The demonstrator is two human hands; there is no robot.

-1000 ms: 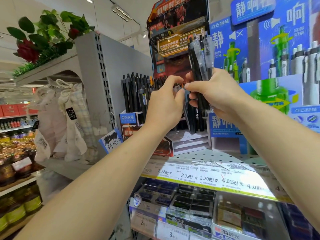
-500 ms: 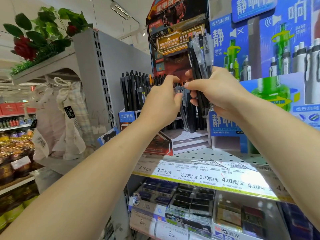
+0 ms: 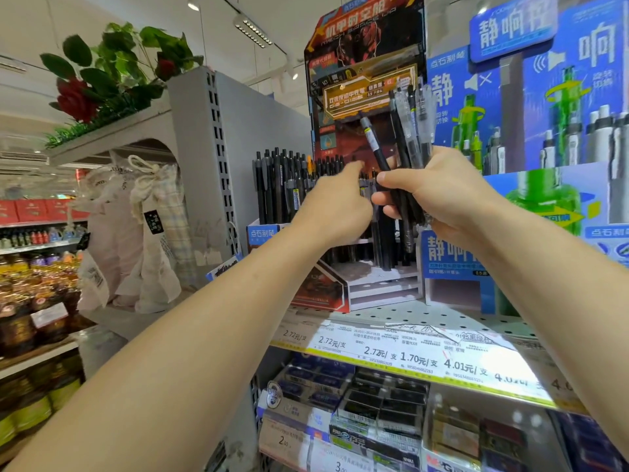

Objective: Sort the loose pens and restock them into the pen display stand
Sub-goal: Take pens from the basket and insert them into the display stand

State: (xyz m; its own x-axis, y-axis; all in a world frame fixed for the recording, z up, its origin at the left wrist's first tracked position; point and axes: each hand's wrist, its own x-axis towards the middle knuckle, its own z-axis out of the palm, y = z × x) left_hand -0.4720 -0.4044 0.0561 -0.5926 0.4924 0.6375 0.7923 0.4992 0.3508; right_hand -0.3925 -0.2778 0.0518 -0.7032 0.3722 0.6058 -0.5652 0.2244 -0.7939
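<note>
Your right grip [image 3: 439,192] clamps pen bundle [image 3: 408,131]; one pen [image 3: 374,144] now fanned out leftward. Left grip [image 3: 335,202] slackened, drawn off bundle, holding nothing. Display stand [image 3: 366,107] behind; slot that pen next.

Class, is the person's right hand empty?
No: the right hand grips a bundle of pens in front of the pen display stand.
</note>
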